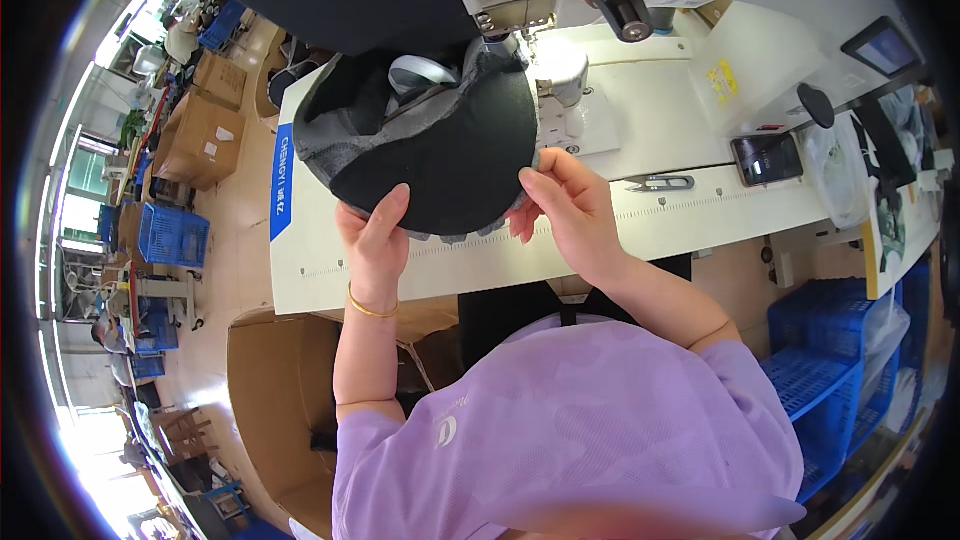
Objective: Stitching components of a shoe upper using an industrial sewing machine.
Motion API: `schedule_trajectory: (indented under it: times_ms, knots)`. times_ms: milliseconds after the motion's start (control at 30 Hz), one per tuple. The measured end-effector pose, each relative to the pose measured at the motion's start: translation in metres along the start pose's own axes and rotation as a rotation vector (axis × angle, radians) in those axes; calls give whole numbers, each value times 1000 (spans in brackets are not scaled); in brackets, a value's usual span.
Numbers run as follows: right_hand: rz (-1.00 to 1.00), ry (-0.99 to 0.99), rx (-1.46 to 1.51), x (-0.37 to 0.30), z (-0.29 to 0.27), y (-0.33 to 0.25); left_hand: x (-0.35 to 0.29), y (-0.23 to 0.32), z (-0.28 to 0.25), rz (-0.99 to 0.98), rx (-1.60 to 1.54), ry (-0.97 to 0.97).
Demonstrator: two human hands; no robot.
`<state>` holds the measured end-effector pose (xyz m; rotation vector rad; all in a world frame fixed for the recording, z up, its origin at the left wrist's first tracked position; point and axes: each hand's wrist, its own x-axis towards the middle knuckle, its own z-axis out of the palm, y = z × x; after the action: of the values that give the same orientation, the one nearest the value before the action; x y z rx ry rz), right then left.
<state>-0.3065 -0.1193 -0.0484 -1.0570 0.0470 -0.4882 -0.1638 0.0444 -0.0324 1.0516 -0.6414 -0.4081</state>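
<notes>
L hand grips near edge of curved blk/grey fabric piece, thumb on top; R hand pinches its R edge. Piece is over long wht table, by wht sewing machine.

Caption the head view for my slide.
Left hand and right hand pinch a black-and-grey fabric piece at a sewing machine, thread snips lying to the right.
</notes>
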Motion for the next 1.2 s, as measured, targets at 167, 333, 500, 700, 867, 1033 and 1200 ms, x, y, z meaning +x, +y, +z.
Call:
schedule_trajectory:
  times_ms: [167,333,500,700,867,1033,1200]
  knots:
    - [27,61,53,4,-2,1,10,9,22,-29,4,63]
    - [36,94,49,7,-5,-4,16,22,39,-58,49,-18]
    - [44,79,87,9,-3,-2,15,25,44,-55,95,85]
    - [42,75,89,9,-3,-2,14,24,37,-73,105,93]
    - [46,109,96,8,3,-2,19,24,35,-50,82,86]
    - [28,97,173,11,3,0,23,22,37,-97,59,86]
    - [15,55,114,10,3,-3,21,26,29,-112,50,171]
